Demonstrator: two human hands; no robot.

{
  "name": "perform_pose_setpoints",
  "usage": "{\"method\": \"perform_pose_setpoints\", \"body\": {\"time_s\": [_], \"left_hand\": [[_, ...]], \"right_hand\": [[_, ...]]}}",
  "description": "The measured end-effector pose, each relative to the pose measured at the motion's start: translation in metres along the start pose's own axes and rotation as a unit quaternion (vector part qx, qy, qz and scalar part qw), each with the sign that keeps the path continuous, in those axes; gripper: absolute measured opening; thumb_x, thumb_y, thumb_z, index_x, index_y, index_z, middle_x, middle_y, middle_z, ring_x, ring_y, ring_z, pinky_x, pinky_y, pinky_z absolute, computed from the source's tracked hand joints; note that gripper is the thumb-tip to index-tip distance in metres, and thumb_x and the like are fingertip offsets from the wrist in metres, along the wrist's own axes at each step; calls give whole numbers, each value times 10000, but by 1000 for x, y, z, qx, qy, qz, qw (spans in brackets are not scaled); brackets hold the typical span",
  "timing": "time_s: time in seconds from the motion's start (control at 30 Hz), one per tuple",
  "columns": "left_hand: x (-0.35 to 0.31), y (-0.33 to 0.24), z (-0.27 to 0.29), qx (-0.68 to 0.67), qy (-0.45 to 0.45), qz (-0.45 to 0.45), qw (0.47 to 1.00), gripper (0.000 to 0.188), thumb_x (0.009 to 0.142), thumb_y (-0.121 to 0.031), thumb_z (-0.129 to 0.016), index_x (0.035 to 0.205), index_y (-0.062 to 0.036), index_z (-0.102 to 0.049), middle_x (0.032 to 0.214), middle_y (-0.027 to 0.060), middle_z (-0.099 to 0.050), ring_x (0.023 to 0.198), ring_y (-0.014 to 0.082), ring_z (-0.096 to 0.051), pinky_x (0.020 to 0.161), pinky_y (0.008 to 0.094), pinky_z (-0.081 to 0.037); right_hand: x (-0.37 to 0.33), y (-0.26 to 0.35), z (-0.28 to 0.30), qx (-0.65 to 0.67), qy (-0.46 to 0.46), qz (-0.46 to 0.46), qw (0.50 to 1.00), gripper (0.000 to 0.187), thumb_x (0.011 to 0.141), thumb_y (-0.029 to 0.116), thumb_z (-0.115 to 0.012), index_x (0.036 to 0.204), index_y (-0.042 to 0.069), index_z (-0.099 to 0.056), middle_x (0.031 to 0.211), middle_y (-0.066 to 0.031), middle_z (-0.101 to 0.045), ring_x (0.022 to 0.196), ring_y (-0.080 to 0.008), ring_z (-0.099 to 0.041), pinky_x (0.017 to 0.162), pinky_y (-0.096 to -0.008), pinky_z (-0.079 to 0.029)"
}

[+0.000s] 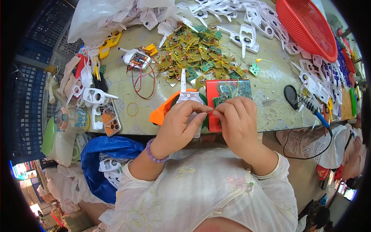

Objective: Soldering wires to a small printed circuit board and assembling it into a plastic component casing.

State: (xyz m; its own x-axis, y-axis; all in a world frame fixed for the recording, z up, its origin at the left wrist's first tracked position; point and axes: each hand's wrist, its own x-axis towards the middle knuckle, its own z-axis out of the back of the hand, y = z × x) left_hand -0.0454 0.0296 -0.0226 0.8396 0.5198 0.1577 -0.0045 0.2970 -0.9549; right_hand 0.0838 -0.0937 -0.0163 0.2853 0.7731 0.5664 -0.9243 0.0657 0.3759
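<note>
My left hand (181, 125), with a purple bead bracelet at the wrist, is closed in a pinch. It meets my right hand (237, 120), whose thumb and fingers are also pressed together. A thin reddish bit shows between the fingertips, too small to name. Under my left hand lies a white plastic housing (189, 95) with a long narrow tip pointing away, over an orange tray-like piece (157, 115). Beside my right fingers a green circuit board (218, 100) rests on a red block (211, 89) with a worn dark top; my right hand partly covers both.
Circuit boards with yellow wires (197, 54) are heaped ahead. A soldering iron (320, 117) leans in its coil holder at right. White housings (247, 40) and a red basket (309, 29) lie farther back. A phone (111, 119) sits left; a blue bag (91, 162) hangs below the table edge.
</note>
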Motion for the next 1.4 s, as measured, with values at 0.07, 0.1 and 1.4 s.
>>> {"method": "perform_pose_setpoints", "body": {"time_s": [0.07,0.1,1.4], "left_hand": [[-1,4,-3,8,-5,11,1000,125,839,-85,-624,959,-49,-636,887,90,-653,824,254,-603,764,340,-460],[-1,4,-4,19,-13,16,1000,121,829,-88,-637,944,-49,-638,887,85,-655,825,253,-602,767,342,-458],[23,10,5,199,20,-177,964,160,693,-81,-753,841,-56,-698,967,59,-681,805,210,-645,706,329,-480]], "right_hand": [[4,-2,-3,-3,-5,-18,1000,154,782,111,-638,916,74,-573,883,-73,-575,905,-276,-534,828,-408,-379],[5,-3,-4,-2,-3,-17,1000,154,782,111,-638,916,74,-573,883,-73,-575,905,-276,-534,828,-408,-379],[-39,8,3,37,40,94,994,201,712,153,-677,884,69,-615,937,-64,-582,904,-240,-546,825,-402,-424]]}}
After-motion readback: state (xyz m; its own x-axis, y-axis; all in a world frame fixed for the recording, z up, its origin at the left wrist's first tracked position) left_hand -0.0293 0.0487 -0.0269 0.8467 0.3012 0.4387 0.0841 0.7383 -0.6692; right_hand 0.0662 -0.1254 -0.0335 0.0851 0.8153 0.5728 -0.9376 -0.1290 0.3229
